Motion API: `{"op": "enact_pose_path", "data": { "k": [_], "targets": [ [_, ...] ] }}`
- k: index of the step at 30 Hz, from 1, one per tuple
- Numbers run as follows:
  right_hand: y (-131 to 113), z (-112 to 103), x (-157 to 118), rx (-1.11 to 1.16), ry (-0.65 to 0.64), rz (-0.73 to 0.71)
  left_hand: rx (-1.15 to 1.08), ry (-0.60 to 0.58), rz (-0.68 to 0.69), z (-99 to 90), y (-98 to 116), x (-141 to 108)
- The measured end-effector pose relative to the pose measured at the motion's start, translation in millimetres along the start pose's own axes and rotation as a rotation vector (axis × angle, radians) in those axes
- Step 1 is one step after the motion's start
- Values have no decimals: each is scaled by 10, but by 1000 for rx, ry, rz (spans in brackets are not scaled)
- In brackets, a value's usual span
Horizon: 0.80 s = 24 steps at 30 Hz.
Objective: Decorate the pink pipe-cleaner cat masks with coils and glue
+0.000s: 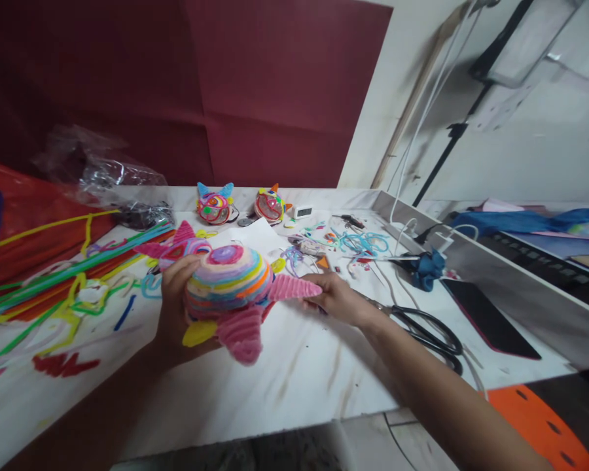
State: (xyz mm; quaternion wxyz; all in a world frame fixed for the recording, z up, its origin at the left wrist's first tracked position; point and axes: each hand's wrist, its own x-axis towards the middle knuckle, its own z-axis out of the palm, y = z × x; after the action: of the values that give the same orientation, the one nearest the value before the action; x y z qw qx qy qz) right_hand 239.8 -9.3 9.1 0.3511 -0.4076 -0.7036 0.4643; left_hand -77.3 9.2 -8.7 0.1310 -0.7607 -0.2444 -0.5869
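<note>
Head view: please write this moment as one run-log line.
left hand holds striped craft figure | right hand at tip of its pink cone | scissors on table

fuzzy striped craft figure (230,281), crinkled clear plastic (120,173)

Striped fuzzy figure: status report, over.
Left hand grips striped figure by its side. Right hand at its pink cone; contact unclear. Black-handled scissors beside right forearm. Loose scraps behind.
</note>
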Motion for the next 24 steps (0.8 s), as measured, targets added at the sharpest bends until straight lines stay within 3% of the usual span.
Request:
{"op": "enact_pose_path", "data": {
  "k": [5, 11, 18, 24],
  "targets": [
    [-233, -179, -38, 16, 165, -18, -23, -17, 3, -10, 50, 11],
    [-510, -288, -39, 17, 273, -88, -28, -19, 13, 0, 89, 13],
    [-819, -317, 27, -157, 288, -223, -51, -25, 16, 12, 94, 13],
    [-915, -287, 118, -165, 243, -304, -136, -39, -73, 35, 92, -35]
  ]
}}
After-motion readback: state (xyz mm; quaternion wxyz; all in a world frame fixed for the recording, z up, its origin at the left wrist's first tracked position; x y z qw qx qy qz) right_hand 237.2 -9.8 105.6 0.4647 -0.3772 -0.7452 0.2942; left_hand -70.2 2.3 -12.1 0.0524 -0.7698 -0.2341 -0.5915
